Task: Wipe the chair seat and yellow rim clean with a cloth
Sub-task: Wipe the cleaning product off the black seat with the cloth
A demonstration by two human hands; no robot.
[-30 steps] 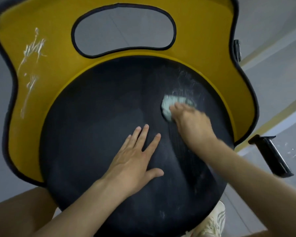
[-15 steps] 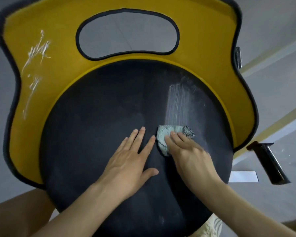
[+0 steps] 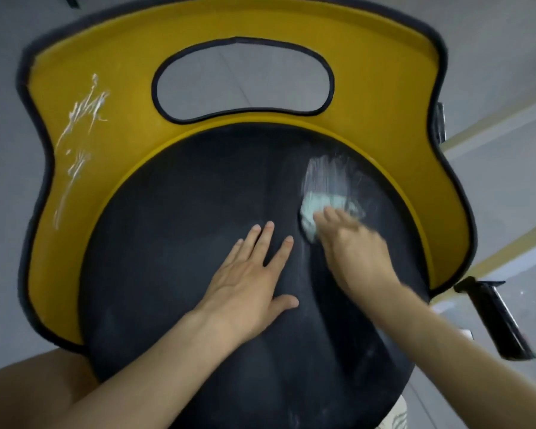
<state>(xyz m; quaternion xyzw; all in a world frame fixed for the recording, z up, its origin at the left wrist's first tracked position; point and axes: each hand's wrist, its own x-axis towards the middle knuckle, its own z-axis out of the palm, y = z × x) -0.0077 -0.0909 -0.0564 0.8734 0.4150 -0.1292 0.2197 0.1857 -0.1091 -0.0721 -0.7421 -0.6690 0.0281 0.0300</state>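
Cloth [image 3: 317, 203] moved up seat [image 3: 167, 243], right hand [image 3: 356, 255] blurred, half hiding it

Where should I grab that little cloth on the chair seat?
From above, probably, pinching its bunched middle: the cloth lies wadded on the seat, with no raised edge showing. The right hand presses its near part from above.

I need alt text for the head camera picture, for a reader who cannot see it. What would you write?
A person's right hand presses a pale cloth on a black chair seat, a whitish smear just beyond it; the left hand lies flat on the seat. White streaks mark the yellow rim.
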